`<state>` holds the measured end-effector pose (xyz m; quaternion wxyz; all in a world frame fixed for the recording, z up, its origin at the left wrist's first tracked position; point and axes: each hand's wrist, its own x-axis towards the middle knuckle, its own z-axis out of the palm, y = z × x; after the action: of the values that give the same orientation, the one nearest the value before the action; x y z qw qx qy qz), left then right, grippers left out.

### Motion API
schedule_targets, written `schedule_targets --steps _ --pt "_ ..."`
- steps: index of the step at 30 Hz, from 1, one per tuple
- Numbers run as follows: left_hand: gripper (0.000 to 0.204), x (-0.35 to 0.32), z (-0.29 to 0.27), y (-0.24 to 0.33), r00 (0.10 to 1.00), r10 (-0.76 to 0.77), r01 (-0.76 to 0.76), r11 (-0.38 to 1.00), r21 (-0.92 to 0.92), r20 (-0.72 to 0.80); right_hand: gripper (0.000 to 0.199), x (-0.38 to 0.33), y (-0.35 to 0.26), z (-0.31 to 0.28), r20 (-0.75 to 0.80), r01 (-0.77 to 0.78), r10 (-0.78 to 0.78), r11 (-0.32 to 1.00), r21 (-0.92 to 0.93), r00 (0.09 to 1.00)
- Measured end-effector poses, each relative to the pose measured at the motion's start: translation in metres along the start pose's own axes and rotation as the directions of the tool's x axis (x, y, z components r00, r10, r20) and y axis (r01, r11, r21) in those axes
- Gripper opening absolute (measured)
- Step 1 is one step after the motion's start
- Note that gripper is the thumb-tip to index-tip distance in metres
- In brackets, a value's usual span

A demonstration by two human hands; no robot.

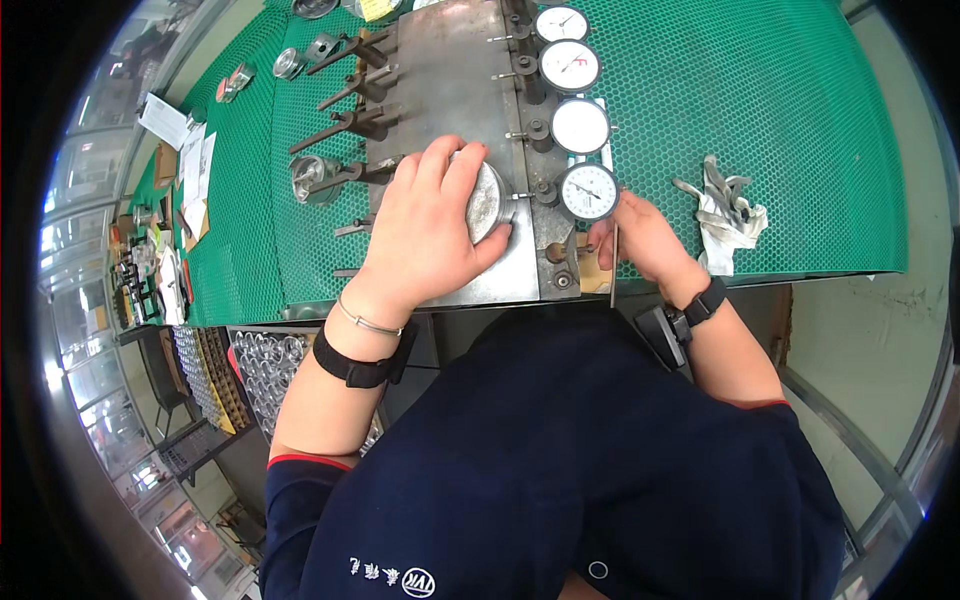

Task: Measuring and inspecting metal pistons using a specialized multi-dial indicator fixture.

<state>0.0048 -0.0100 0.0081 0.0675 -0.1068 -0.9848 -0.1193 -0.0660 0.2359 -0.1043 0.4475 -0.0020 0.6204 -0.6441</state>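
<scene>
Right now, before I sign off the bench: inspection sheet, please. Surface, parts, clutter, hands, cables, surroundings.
Surface: green mesh mat, with a steel plate on it.
Job's things: round metal part at the nearest dial gauge, probe contact unclear; three more gauges beyond.
Clutter: grey-and-white work glove, maybe a pair, to the right; loose metal cylinder and papers to the left.
Hands: left hand grips the round part; right hand is beside the nearest gauge, grip unclear.
Cables: nothing seen.
Surroundings: rows of round metal parts below the bench edge, left; windows far left.
</scene>
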Motion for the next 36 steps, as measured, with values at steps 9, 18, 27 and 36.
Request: schedule_targets --steps 9,18,27,36 --pt "0.070 -0.001 0.000 0.001 1.000 -0.012 0.012 1.000 -0.004 0.016 0.040 -0.012 -0.016 0.014 -0.068 -0.117 0.124 0.988 0.096 0.990" --pt "0.070 -0.002 0.001 0.000 1.000 -0.018 0.018 1.000 -0.005 0.013 0.037 -0.051 -0.014 0.026 -0.051 -0.182 0.210 0.926 0.331 0.976" --pt "0.069 -0.003 -0.001 0.002 0.999 -0.038 0.038 0.999 -0.007 0.034 0.028 -0.064 -0.022 0.034 -0.089 -0.192 0.234 0.923 0.335 0.968" --pt "0.073 -0.005 -0.019 0.012 0.991 0.074 -0.059 0.990 0.132 -0.114 0.024 -0.064 -0.023 0.024 -0.001 -0.203 0.221 0.899 0.389 0.975"
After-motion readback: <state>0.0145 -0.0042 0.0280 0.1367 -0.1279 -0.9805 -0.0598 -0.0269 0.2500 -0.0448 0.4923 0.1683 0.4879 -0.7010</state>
